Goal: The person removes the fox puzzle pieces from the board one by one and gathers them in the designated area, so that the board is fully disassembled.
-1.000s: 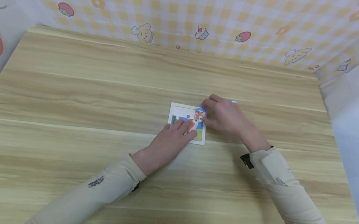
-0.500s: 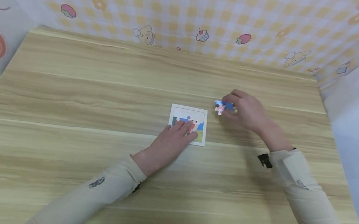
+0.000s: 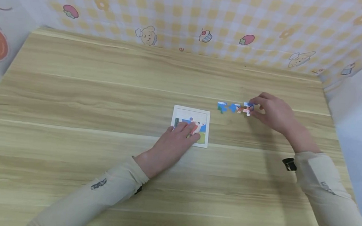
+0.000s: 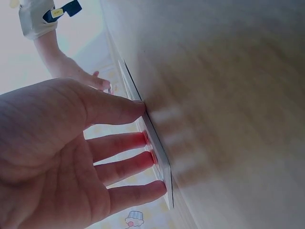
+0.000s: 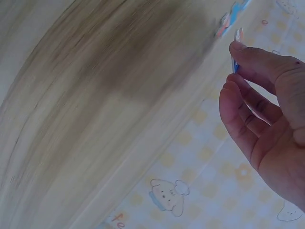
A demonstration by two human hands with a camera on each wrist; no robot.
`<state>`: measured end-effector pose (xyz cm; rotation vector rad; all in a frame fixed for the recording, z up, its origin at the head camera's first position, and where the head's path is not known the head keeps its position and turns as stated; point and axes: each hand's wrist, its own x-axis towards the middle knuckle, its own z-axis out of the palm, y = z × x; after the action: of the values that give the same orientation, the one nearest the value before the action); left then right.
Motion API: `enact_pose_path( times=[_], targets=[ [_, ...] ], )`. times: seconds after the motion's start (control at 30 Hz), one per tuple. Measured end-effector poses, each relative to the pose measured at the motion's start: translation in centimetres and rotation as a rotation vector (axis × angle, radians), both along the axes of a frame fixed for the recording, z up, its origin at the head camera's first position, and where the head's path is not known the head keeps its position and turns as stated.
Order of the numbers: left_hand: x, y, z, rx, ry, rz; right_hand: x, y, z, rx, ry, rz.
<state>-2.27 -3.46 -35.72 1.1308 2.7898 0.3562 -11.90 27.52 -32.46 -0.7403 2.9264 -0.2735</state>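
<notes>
A square puzzle tray (image 3: 191, 109) with a white border lies mid-table, its lower part filled with picture pieces and its upper part showing bare white. My left hand (image 3: 172, 145) rests on it with fingers spread and fairly straight; in the left wrist view the fingertips (image 4: 157, 188) press on the tray. Over to the right, my right hand (image 3: 275, 111) pinches a jigsaw piece (image 3: 248, 108) between thumb and fingers. The right wrist view shows that piece edge-on, held above the table. Loose jigsaw pieces (image 3: 222, 107) in blue, green and orange lie just left of it.
The wood-grain table (image 3: 105, 103) stretches out around the tray. Along its far edge stands a yellow checked wall covering (image 3: 175, 16) with cartoon prints. White covering (image 3: 361, 95) borders the right side.
My right hand has moved right from the tray's top corner, taking a piece out of it. Loose pieces it covered now show. My left hand stays on the tray.
</notes>
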Motion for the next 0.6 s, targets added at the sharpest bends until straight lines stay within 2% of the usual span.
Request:
enact_pose_path(
  times=[0.3, 0.6],
  targets=[
    [0.09, 0.05, -0.30, 0.002, 0.014, 0.002, -0.47, 1.14, -0.41, 0.034, -0.087, -0.017],
    [0.14, 0.11, -0.11, -0.015, 0.012, 0.002, -0.71, 1.13, -0.75, 0.017, -0.080, 0.019]
  ],
)
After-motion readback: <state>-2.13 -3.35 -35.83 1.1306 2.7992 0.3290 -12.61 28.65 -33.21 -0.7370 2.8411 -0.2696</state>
